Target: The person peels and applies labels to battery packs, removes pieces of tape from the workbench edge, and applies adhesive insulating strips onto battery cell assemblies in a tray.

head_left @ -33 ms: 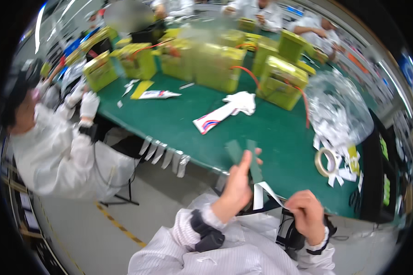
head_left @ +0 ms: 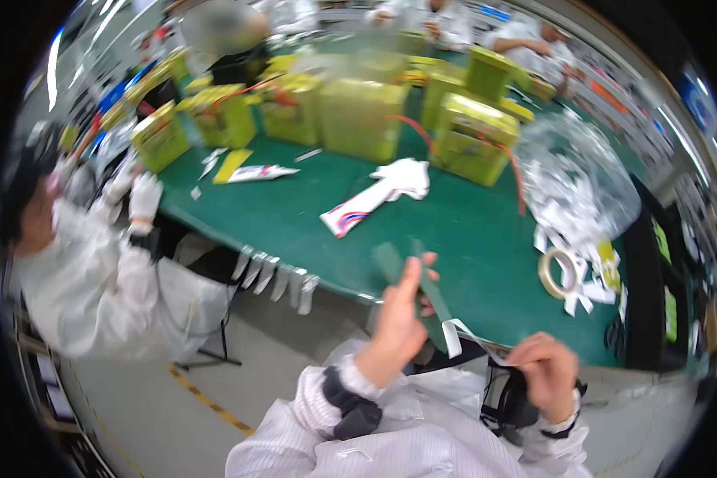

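Observation:
My left hand (head_left: 394,331) is closed around flat grey-green strips (head_left: 436,301), its thumb pointing up along them. A second green end (head_left: 387,260) sticks out on the thumb's left side. From the lower part of one strip a narrow white backing strip (head_left: 452,338) hangs folded and runs across to the right. My right hand (head_left: 546,368) pinches the far end of that backing between thumb and fingertips. Both hands are over the near edge of the green table (head_left: 287,223). Blur hides how many strips the left hand holds.
Yellow-green wrapped blocks (head_left: 476,137) with red wires line the back. Mid-table lie a squeezed white tube (head_left: 350,209) and another tube (head_left: 256,173). At right are a tape roll (head_left: 559,273), white scraps and a clear bag (head_left: 585,187). Clear tape pieces (head_left: 281,280) hang off the edge. A co-worker (head_left: 95,263) sits left.
My right hand has moved slightly right, drawing the white backing more taut. The left hand has shifted a little left and the green strips have turned. The whole view has shifted slightly.

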Available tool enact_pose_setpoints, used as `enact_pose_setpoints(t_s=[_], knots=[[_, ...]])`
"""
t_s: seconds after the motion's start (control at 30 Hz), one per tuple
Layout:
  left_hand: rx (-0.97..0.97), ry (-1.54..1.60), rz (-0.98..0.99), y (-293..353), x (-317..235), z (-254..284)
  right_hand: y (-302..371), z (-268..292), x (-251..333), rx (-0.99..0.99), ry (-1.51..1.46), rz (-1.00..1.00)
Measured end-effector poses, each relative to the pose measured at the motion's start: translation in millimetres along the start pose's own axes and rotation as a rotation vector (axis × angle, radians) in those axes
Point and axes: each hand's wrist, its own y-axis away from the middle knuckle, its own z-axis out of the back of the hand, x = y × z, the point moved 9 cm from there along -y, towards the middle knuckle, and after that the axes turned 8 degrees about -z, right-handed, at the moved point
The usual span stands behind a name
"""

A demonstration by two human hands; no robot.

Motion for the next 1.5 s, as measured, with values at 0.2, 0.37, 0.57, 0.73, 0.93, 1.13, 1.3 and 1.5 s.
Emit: enact_pose_setpoints(t_s=[0.2, 0.37, 0.57, 0.73, 0.93, 1.13, 1.3, 1.5], knots=[[0.207, 0.019, -0.124, 4.2, -13.9, -44.3, 19.2, 219.4, -40.6, -1.126, -0.032, -0.104], [0.391, -0.109, 0.064, 23.0, 38.0, -105.7, 46.9, 274.5, -143.4, -0.923, 0.693, -0.489], [0.455, -0.256, 0.212, 35.1, 103.0, -155.3, 96.4, 180.7, -87.4, -0.558, 0.072, -0.475], [0.632, -0.366, 0.280, 59.7, 159.3, -214.7, 139.3, 192.1, -59.4, -0.571, 0.146, -0.544], [0.671, -0.436, 0.250, 52.7, 182.7, -240.0, 183.7, 309.9, -33.3, -0.968, 0.213, -0.612], [0.768, -0.430, 0.339, 55.0, 224.0, -275.1, 125.7, 261.0, -58.4, -0.492, 0.183, -0.741], [0.843, -0.403, 0.334, 55.5, 243.8, -294.7, 143.8, 290.4, -81.3, -0.654, -0.024, -0.794], [0.881, -0.399, 0.399, 64.4, 279.3, -318.8, 163.7, 310.8, -89.5, -0.771, -0.124, -0.868]])
